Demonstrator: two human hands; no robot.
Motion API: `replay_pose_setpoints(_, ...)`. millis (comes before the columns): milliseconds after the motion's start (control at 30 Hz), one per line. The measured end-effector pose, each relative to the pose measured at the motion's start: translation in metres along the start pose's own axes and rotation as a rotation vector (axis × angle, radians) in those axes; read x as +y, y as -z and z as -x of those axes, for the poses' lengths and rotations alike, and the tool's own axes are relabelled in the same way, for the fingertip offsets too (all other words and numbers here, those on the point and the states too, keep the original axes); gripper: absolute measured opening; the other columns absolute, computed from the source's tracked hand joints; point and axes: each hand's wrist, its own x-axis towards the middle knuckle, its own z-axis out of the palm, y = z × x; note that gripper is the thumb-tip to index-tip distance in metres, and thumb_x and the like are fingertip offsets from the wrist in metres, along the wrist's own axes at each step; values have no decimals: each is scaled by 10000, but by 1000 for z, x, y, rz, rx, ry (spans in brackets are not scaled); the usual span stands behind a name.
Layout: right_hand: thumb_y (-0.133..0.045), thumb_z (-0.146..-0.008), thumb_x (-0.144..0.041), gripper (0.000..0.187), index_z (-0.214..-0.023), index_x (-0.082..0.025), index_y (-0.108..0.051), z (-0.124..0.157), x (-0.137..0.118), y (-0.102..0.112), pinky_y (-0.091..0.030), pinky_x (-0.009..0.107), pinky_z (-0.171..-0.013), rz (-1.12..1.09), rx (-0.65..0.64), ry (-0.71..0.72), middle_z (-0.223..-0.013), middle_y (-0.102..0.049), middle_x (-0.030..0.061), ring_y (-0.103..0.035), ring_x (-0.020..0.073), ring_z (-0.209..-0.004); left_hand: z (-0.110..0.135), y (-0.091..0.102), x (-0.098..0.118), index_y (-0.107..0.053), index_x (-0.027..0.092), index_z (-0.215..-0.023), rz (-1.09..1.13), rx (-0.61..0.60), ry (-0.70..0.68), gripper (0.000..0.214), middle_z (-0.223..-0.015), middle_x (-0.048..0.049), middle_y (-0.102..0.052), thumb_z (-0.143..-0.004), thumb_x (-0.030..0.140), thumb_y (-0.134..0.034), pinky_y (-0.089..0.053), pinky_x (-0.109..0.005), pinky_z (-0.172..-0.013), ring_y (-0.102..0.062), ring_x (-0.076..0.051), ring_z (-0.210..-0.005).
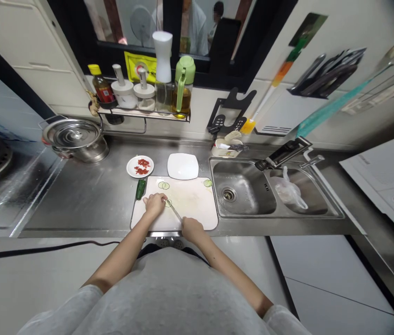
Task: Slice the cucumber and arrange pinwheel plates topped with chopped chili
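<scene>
My right hand (192,229) is closed round the handle of a knife (176,212). Its blade slants up and left across the white cutting board (197,204). At the blade's tip lies a thin cucumber slice (168,204), and my left hand (154,205), fingers curled, presses its fingertips on that slice's left edge. Two overlapping cucumber slices (163,185) rest near the board's top. More pale green cucumber (207,183) sits at its upper right corner. A dark green piece, perhaps cucumber or pepper (140,189), lies at the upper left edge.
Behind the board stand a small plate (130,168) with chopped red bits and a white square plate (183,166). A double sink (242,215) is on the right, with a plastic bag (289,191). Left is a lidded steel pot (92,151); bottles fill a wall rack (141,112).
</scene>
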Motion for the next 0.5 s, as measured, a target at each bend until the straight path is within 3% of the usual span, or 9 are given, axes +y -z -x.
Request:
replay_pose_setpoints(333, -427, -855, -116, 280, -1078, -142, -594, -1, -3, 0, -447, 304, -723, 14, -8, -6, -1032, -678, 159, -641, 250, -983, 3, 2, 2, -691, 313, -947, -15, 6, 3, 299, -1083, -38, -689, -797, 182, -468, -277, -450, -869, -534, -287, -1074)
replay_pose_setpoints(500, -358, -939, -251, 281, -1061, -159, -594, 8, 13, 2, -417, 298, -719, -26, 75, 19, -1007, -685, 141, -639, 242, -947, 6, 3, 5, -669, 304, -975, -30, 10, 6, 281, -1057, -39, -687, -791, 203, -482, -279, -444, -867, -533, -283, -1059)
